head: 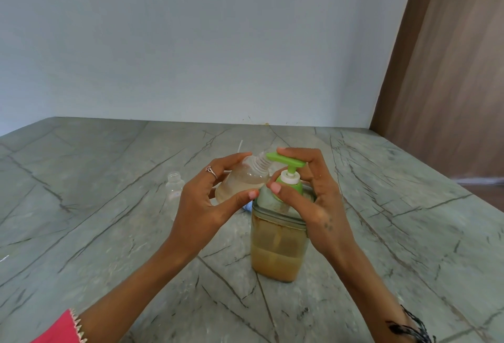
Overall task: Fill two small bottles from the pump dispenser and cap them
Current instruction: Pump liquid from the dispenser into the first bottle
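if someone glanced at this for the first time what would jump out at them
Probably the pump dispenser at centre, a clear jar about half full of brownish liquid, with the right hand over its bright green pump head. Just left of it, the left hand tilts a small uncapped bottle with its mouth at the spout. A second, empty bottle stands further left on the veined grey countertop.

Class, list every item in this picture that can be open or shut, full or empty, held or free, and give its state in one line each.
Pump dispenser: upright on the table, partly full of brownish liquid.
Held bottle: uncapped, tilted, mouth at the green spout, a little liquid inside.
Second bottle: standing, uncapped, looks empty.
Left hand: gripping the held bottle.
Right hand: on the pump head.
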Tool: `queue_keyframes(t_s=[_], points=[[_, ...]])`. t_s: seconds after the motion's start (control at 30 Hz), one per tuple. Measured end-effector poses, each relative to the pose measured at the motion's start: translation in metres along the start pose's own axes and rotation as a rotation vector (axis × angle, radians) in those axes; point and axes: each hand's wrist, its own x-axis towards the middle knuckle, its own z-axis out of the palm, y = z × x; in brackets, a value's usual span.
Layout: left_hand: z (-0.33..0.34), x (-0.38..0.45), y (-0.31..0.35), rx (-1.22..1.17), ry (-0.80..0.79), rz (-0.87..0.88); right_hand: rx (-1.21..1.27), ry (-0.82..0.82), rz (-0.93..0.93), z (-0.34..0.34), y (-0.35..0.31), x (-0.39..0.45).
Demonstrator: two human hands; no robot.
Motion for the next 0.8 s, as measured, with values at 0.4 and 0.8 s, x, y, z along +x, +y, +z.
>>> queue_keyframes(t_s=[0.4, 0.8], points=[[0.0, 0.0, 0.003, -0.019, 0.001, -0.018, -0.144, 0.036, -0.062, -0.001, 0.01, -0.013], [-0.001, -0.001, 0.005, -0.026, -0.002, -0.03, -0.314, -0.265, 0.094, -0.021, -0.005, -0.009]])
